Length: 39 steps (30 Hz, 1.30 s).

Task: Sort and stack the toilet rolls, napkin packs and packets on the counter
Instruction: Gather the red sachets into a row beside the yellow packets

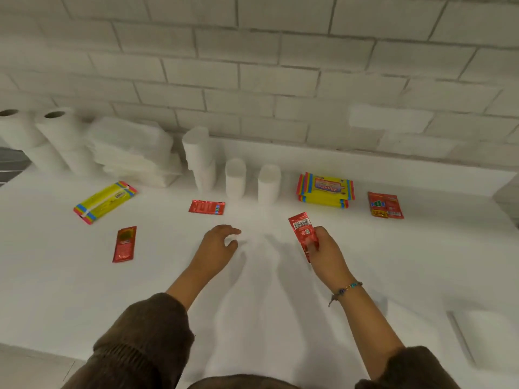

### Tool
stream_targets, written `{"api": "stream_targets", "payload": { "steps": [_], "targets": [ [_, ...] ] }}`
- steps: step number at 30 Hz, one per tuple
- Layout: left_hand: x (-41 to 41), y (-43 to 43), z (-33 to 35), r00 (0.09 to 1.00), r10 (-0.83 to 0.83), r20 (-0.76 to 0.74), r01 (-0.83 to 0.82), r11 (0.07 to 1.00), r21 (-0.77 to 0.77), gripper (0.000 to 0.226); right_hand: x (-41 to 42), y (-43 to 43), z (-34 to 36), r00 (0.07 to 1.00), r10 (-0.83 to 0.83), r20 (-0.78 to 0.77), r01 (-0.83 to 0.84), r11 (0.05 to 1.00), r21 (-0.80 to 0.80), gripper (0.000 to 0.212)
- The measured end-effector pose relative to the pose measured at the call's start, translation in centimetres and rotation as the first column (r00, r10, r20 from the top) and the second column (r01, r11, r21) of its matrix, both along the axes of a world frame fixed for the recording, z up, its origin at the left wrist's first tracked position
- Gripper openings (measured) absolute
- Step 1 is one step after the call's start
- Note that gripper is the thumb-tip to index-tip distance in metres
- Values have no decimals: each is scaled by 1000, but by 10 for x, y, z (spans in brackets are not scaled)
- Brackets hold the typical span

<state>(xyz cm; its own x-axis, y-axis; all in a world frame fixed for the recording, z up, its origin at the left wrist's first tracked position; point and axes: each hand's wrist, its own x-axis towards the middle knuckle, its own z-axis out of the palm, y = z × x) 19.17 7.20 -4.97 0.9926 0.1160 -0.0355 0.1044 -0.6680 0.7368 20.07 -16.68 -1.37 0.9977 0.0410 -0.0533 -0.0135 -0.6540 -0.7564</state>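
My right hand pinches a red sachet and holds it upright above the white counter. My left hand hovers over the counter's middle, fingers apart and holding nothing. Other red sachets lie at the centre and at the left, and a small pile of them sits at the right. A yellow packet lies alone at the left; a stack of yellow packets sits at the right. Toilet rolls stand stacked at the back left beside a stack of napkin packs.
More white rolls stand along the back: a two-high stack and two single rolls. A white brick wall runs behind the counter. A grey edge juts in at the far right.
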Motion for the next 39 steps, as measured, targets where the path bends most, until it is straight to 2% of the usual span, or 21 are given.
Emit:
{"api": "stream_targets", "payload": {
  "steps": [7, 11, 15, 19, 22, 26, 31, 34, 39],
  "targets": [
    [53, 82, -17, 993, -46, -113, 68, 976, 206, 54, -5, 80, -14, 998, -48, -39, 49, 999, 24, 24],
    [86, 98, -24, 984, -69, -163, 121, 934, 335, 64, -10, 88, -13, 987, -143, -67, 149, 985, 89, 52],
    [100, 100, -32, 949, -128, -290, 261, 832, 489, 64, -14, 76, -8, 971, -240, -8, 241, 970, 36, 33],
    [80, 68, -36, 935, -262, -238, 347, 809, 475, 56, -20, 54, -9, 957, -290, 29, 291, 956, -34, 28],
    [54, 29, -35, 898, -394, -194, 439, 806, 396, 58, -22, 40, -9, 952, -307, 3, 307, 949, -75, 37],
    [26, -26, -39, 818, -540, -197, 569, 714, 408, 64, -27, 17, -9, 946, -323, -24, 315, 934, -168, 46],
    [24, -79, -35, 757, -614, -222, 641, 635, 431, 58, -28, -36, -1, 934, -357, 15, 346, 895, -281, 46],
    [32, -111, -34, 714, -661, -231, 691, 610, 389, 59, -19, -78, 2, 930, -366, 27, 346, 849, -400, 45],
    [53, -178, -44, 684, -673, -281, 728, 608, 317, 54, -9, -156, -9, 936, -345, -66, 241, 769, -591, 34]
  ]
}}
